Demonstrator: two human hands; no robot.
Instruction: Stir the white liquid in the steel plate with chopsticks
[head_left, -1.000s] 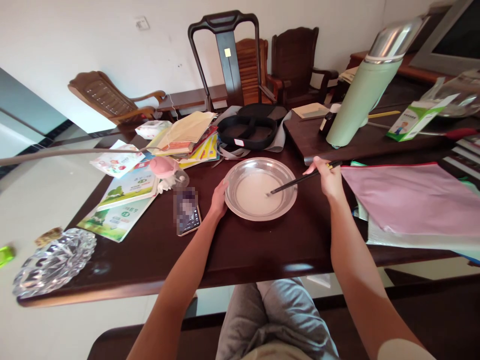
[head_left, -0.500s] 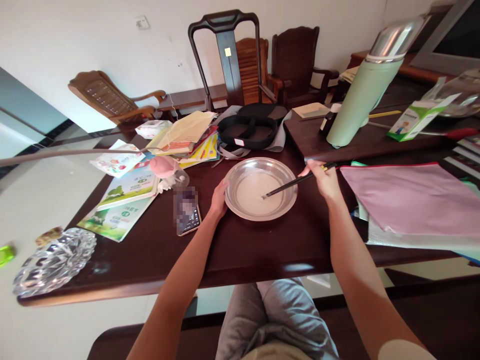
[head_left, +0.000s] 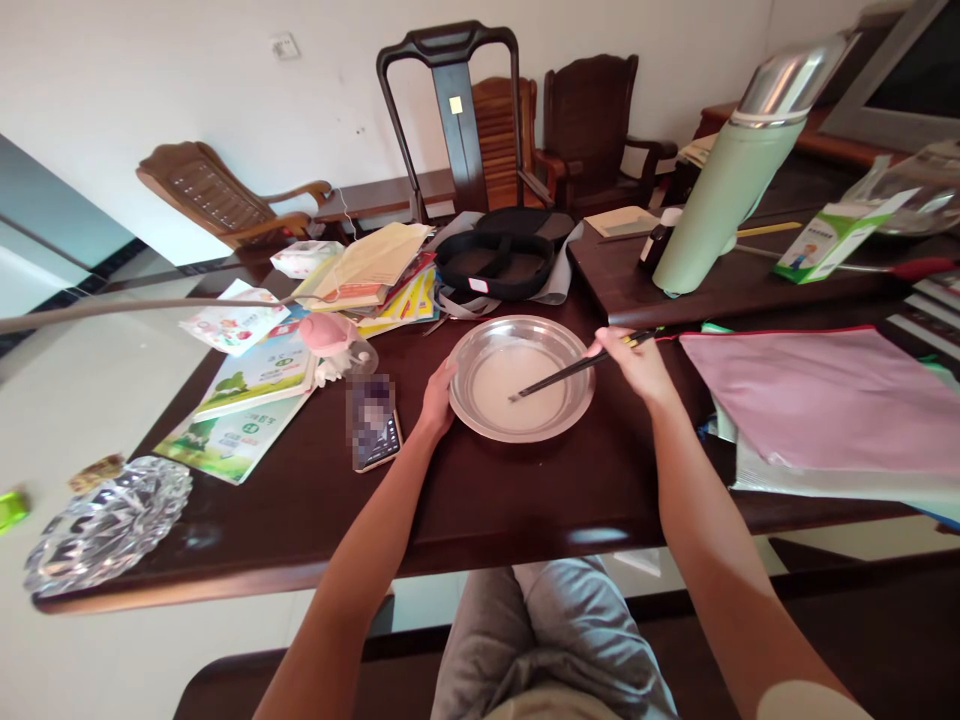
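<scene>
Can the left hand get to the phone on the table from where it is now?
Probably yes. The left hand rests on the rim of the metal dish, and the phone lies flat just beside it with only bare table between.

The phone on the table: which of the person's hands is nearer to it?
Left. The left hand rests on the metal dish's left rim, just right of the phone. The right hand holds chopsticks beyond the dish's far side.
</scene>
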